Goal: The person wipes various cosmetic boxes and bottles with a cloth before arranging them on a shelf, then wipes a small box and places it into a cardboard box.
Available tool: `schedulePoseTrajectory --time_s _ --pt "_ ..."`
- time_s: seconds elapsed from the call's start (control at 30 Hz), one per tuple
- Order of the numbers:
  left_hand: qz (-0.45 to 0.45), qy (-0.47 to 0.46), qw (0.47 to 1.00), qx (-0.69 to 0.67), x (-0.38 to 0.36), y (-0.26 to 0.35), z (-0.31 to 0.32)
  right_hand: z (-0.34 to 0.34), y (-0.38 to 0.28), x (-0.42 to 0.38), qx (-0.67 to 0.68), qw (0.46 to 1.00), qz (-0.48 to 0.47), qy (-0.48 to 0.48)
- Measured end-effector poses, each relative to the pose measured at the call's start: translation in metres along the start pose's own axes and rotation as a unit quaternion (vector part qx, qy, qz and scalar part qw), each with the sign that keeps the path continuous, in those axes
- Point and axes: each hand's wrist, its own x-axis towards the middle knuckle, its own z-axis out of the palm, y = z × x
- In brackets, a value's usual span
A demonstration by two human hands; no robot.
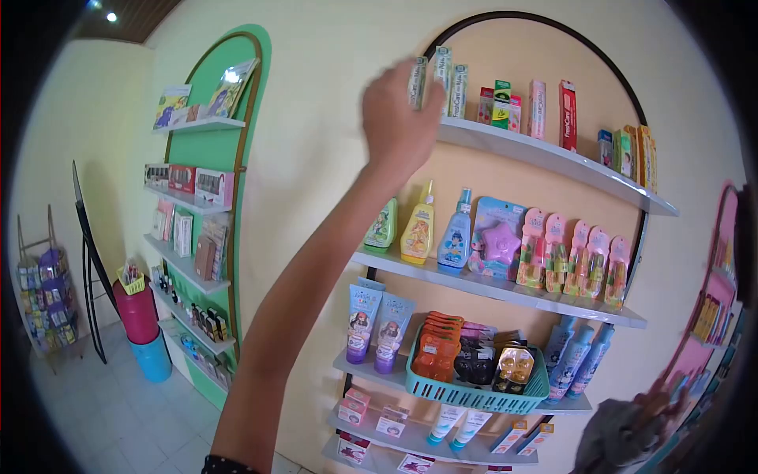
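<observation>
My left hand (400,114) is raised to the left end of the top shelf (545,154), somewhat blurred. Its thumb and fingers close around a slim green-and-white FreshCare box (417,83). Two similar upright boxes (442,71) stand just right of it, close to the thumb. Low at the right edge, my right hand (657,401) is smeared and dark, its fingers bent at a bunched grey cloth (612,436). It appears to grip that cloth, in front of the lower shelves.
Below are bottles (418,233), carded items (576,257), tubes (391,332) and a teal basket (474,393) of packets on grey shelves. A green arched shelf unit (253,118) stands left, with red and blue bins (150,359) beyond. A pink unit (685,347) is right.
</observation>
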Motion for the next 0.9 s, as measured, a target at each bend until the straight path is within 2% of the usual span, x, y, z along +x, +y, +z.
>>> schedulePoseTrajectory --time_s 0.03,0.07,0.13,0.17,0.27,0.4,0.5,0.57,0.6,0.63,0.67,0.7,0.73,0.77,0.8,0.83,0.87,0.9 --pt "-0.059 -0.103 0.992 0.046 0.003 -0.011 0.021 0.004 0.004 -0.007 0.008 1.000 0.017 -0.012" --pt "-0.059 -0.102 0.992 0.049 0.006 -0.017 0.036 0.007 0.007 -0.014 0.018 0.999 0.034 -0.021" --pt "-0.207 -0.206 0.949 0.122 0.010 -0.022 0.054 0.010 0.013 -0.029 0.039 0.996 0.069 -0.039" --pt "-0.208 -0.209 0.948 0.123 0.012 -0.026 0.059 0.011 0.015 -0.035 0.049 0.994 0.085 -0.046" --pt "-0.142 -0.206 0.937 0.244 0.016 -0.035 0.074 0.010 0.020 -0.048 0.076 0.988 0.124 -0.060" --pt "-0.128 -0.204 0.937 0.252 0.019 -0.042 0.087 0.012 0.025 -0.060 0.121 0.974 0.175 -0.077" --pt "-0.146 -0.153 0.953 0.215 0.025 -0.043 0.086 0.014 0.029 -0.066 0.173 0.954 0.220 -0.105" --pt "-0.155 -0.034 0.987 -0.003 0.029 -0.043 0.073 0.017 0.034 -0.069 0.230 0.928 0.264 -0.130" --pt "-0.182 -0.024 0.980 -0.074 0.025 -0.029 0.055 0.020 0.038 -0.070 0.270 0.906 0.294 -0.145" --pt "-0.207 -0.062 0.959 -0.185 0.014 -0.022 0.034 0.024 0.043 -0.071 0.318 0.876 0.325 -0.163" --pt "-0.232 -0.098 0.922 -0.293 -0.003 -0.014 0.010 0.032 0.040 -0.069 0.363 0.813 0.431 -0.145" --pt "-0.198 -0.160 0.950 -0.182 -0.031 0.004 -0.020 0.038 0.038 -0.067 0.400 0.737 0.530 -0.123" --pt "-0.153 -0.213 0.963 -0.070 -0.060 0.022 -0.049 0.050 0.042 -0.069 0.403 0.763 0.474 -0.176" --pt "-0.281 -0.224 0.926 -0.116 -0.107 0.031 -0.069 0.063 0.050 -0.072 0.403 0.783 0.415 -0.228" --pt "-0.500 -0.202 0.784 -0.306 -0.134 0.070 -0.090 0.070 0.058 -0.073 0.474 0.703 0.491 -0.201" --pt "-0.442 -0.306 0.814 -0.221 -0.168 0.095 -0.108 0.079 0.065 -0.072 0.539 0.611 0.555 -0.169" --pt "-0.566 -0.249 0.712 -0.333 -0.195 0.113 -0.120 0.092 0.065 -0.072 0.485 0.663 0.526 -0.220" --pt "-0.676 -0.154 0.590 -0.414 -0.222 0.130 -0.131 0.106 0.061 -0.074 0.423 0.709 0.495 -0.271"
